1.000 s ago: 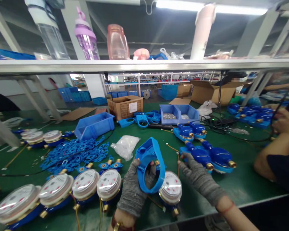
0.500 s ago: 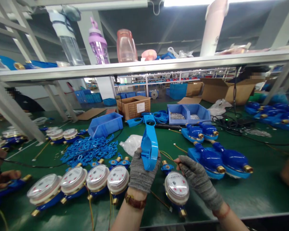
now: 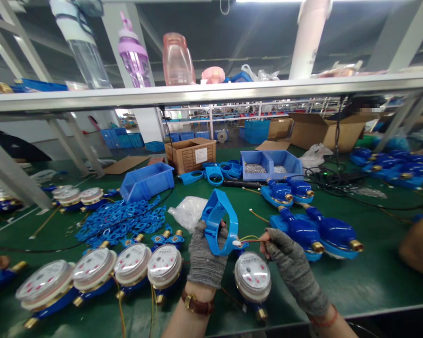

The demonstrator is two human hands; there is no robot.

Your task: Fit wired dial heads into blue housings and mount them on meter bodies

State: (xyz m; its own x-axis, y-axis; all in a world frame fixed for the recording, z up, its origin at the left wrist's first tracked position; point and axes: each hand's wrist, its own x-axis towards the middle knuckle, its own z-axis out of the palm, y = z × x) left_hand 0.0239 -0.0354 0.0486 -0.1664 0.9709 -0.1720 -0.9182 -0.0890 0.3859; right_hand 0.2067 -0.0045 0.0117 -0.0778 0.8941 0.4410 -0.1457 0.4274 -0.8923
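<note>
On the green bench point(image 3: 384, 291), a row of water meters point(image 3: 93, 270) lies at the left, with a heap of blue plastic clips point(image 3: 120, 223) behind it. The left hand point(image 3: 205, 253), in a grey fingerless glove, grips a blue plastic cover point(image 3: 220, 220) upright above the bench. The right hand point(image 3: 285, 253), gloved the same way, pinches a thin wire point(image 3: 248, 239), whose white tip sits just beside the cover. A single meter point(image 3: 253, 277) lies below, and blue meter bodies point(image 3: 319, 232) lie further right.
</note>
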